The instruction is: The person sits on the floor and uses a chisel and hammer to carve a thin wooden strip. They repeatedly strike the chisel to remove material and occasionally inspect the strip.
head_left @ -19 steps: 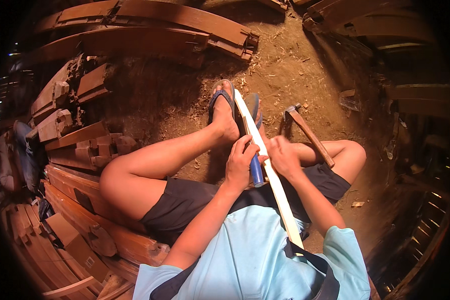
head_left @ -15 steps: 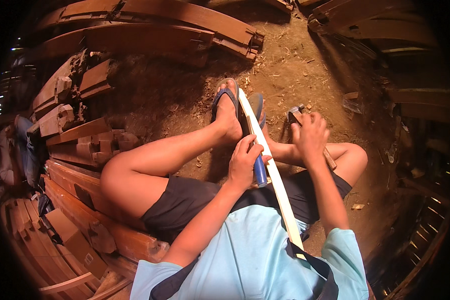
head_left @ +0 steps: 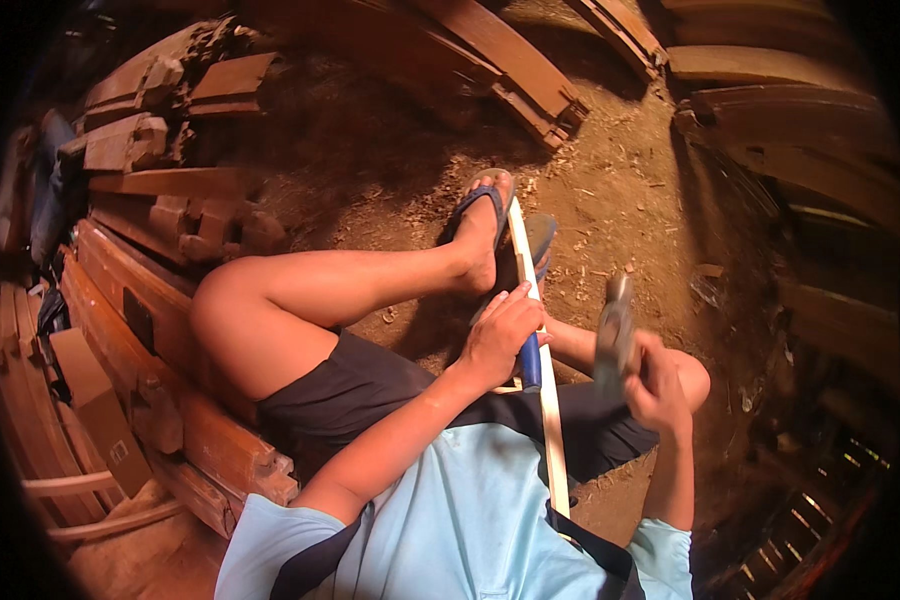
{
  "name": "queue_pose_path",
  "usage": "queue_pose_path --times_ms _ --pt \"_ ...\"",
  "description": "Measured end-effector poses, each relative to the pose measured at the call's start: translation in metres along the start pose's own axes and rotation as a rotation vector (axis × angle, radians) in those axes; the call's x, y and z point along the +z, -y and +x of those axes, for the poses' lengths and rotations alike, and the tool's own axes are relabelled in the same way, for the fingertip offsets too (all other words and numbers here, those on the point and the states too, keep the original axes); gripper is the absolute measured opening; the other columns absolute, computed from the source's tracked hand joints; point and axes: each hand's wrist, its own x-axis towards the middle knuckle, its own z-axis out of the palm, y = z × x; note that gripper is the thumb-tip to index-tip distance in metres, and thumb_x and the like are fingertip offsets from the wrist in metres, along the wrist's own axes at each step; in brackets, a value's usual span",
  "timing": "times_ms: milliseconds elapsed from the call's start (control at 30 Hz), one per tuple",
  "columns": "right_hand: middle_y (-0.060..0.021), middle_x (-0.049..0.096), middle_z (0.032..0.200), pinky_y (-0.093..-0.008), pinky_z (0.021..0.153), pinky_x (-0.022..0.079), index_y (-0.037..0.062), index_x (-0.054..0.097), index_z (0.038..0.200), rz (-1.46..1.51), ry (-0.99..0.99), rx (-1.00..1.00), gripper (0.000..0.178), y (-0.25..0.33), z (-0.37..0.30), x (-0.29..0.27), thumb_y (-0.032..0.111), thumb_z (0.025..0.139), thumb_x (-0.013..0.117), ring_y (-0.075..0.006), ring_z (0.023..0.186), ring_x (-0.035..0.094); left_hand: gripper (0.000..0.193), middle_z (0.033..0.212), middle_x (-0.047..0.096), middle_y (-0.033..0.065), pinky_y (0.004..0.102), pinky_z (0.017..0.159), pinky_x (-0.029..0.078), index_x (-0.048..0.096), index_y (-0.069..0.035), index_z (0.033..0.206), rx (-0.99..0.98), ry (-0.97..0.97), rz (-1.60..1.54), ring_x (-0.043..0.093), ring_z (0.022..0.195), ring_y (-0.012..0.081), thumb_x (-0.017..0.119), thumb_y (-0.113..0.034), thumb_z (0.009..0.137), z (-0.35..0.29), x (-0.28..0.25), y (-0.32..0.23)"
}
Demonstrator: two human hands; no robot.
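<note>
A long pale wood strip [head_left: 550, 440] runs from beside my sandalled foot [head_left: 485, 205] back to my shirt. My left hand [head_left: 505, 338] is closed on a blue-handled tool [head_left: 531, 365], chisel-like in shape, lying along the strip; the fingers hide its far part. That hand also rests against the strip. To the right, my right hand [head_left: 660, 385] grips a hammer [head_left: 615, 335], smeared by motion and held up over my right leg. Its metal head is hard to make out.
Brown wooden beams with carved ends [head_left: 220, 440] are stacked at the left, and more timbers [head_left: 530, 70] lie beyond my feet. A brown cardboard box [head_left: 100, 410] stands at lower left. Wood shavings litter the dirt floor [head_left: 620, 190]. Planks [head_left: 780, 130] line the right.
My right hand has swung the hammer up, and its shape is now blurred. The left hand keeps its hold on the blue-handled tool. The whole view has turned slightly.
</note>
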Motion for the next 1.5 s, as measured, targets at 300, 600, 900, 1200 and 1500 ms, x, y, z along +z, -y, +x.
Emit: queue_pose_path --times_ms 300,600,900,1200,1500 --pt "-0.0136 0.058 0.079 -0.0361 0.058 0.048 -0.0020 0.058 0.100 -0.036 0.178 -0.052 0.069 0.013 -0.052 0.001 0.065 0.090 0.049 -0.0320 0.065 0.059 0.021 0.105 0.063 0.0133 0.0483 0.100 0.042 0.055 -0.004 0.089 0.017 -0.038 -0.137 0.051 0.126 0.0387 0.070 -0.017 0.084 0.014 0.004 -0.001" --pt "-0.0077 0.048 0.060 -0.0370 0.045 0.041 0.0034 0.057 0.075 -0.229 0.044 -0.207 0.061 -0.006 -0.051 0.014 0.063 0.086 0.056 -0.0272 0.048 0.052 0.020 0.096 0.062 0.0148 0.0445 0.090 0.046 0.055 -0.004 0.088 -0.018 -0.063 -0.158 0.059 0.105 0.0368 0.071 -0.013 0.081 0.031 0.008 -0.009" --pt "-0.0097 0.049 0.059 -0.0379 0.045 0.041 0.0025 0.057 0.074 -0.333 -0.016 -0.157 0.061 -0.006 -0.060 0.018 0.062 0.088 0.053 -0.0282 0.049 0.053 0.020 0.091 0.058 0.0173 0.0434 0.082 0.046 0.053 -0.003 0.087 -0.071 -0.050 -0.080 0.057 0.092 0.0385 0.070 -0.009 0.079 0.027 0.012 0.005" --pt "-0.0032 0.048 0.061 -0.0287 0.049 0.038 0.0053 0.051 0.071 -0.196 -0.350 -0.148 0.063 -0.009 -0.075 -0.011 0.067 0.087 0.052 -0.0171 0.054 0.050 0.015 0.093 0.060 0.0148 0.0457 0.098 0.046 0.057 0.000 0.089 0.087 -0.150 -0.329 0.059 0.109 0.0375 0.069 -0.006 0.082 0.032 0.001 -0.008" --pt "-0.0103 0.052 0.063 -0.0321 0.049 0.040 -0.0009 0.056 0.076 -0.083 -0.318 -0.062 0.055 -0.015 -0.075 0.008 0.052 0.091 0.051 -0.0226 0.052 0.052 0.015 0.088 0.059 0.0152 0.0451 0.094 0.047 0.056 0.000 0.086 0.158 -0.047 -0.296 0.060 0.105 0.0398 0.069 -0.006 0.082 0.026 0.000 -0.006"
